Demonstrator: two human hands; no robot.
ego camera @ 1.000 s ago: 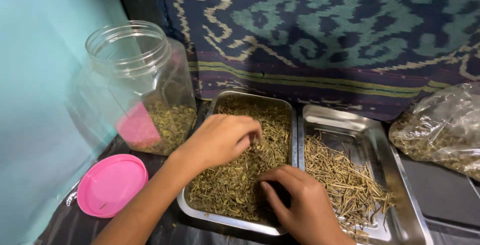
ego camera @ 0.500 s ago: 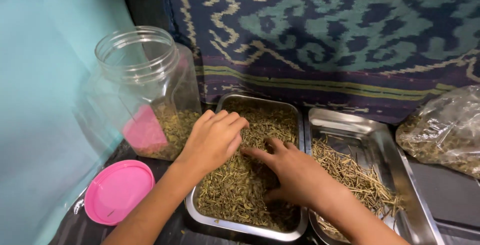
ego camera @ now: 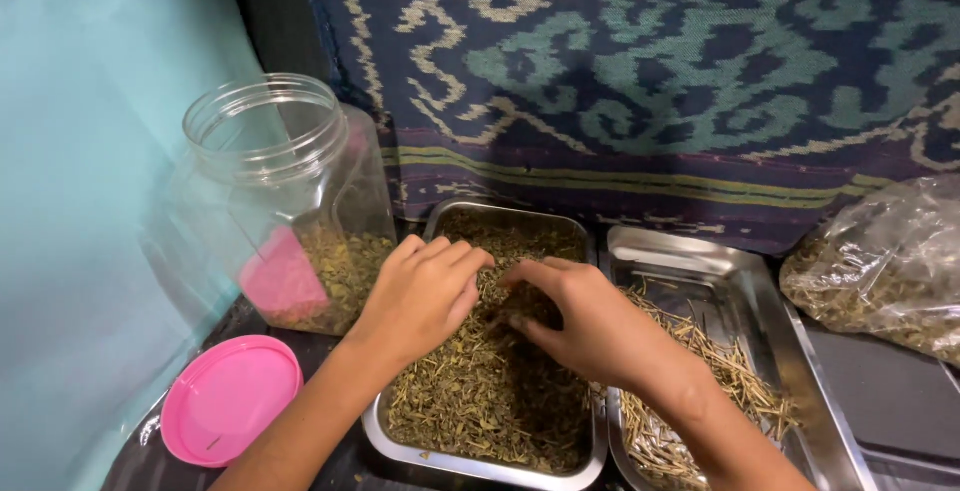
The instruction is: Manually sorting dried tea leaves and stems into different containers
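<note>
Herbs [ego camera: 480, 391]: dried, green-brown, cut small; filled the left steel tray [ego camera: 400, 446] on the dark tabletop [ego camera: 890, 381], heaped from near rim to far rim.
Left hand [ego camera: 420, 296]: lay palm down on the herbs at the tray's left side; fingers [ego camera: 455, 256] close together and curled, tips pressed into the pile; nothing seen clamped.
Right hand [ego camera: 590, 326]: rested on the herbs near the tray's middle, just beside the left hand; fingers bent, tips drawn together in the loose bits; could not tell whether any were pinched between them.
Right tray [ego camera: 790, 341]: steel, touching the left tray's right rim; held pale straw-like stalks [ego camera: 700, 371] spread thin, with bare metal at the far end.
Jar [ego camera: 290, 201]: clear plastic, open-mouthed, upright just left of the herb tray; same dried herbs at its bottom, a pink patch showing at its lower wall.
Lid [ego camera: 232, 401]: pink, round, flat on the tabletop in front of the jar, apart from it.
Bag [ego camera: 880, 271]: clear plastic, crumpled, at the far right, well apart from the hands; held more dried greenish matter.
Cloth [ego camera: 650, 81]: woven, dark blue with teal and cream patterns, hung behind the trays.
Sheet [ego camera: 90, 201]: pale teal, along the left edge.
</note>
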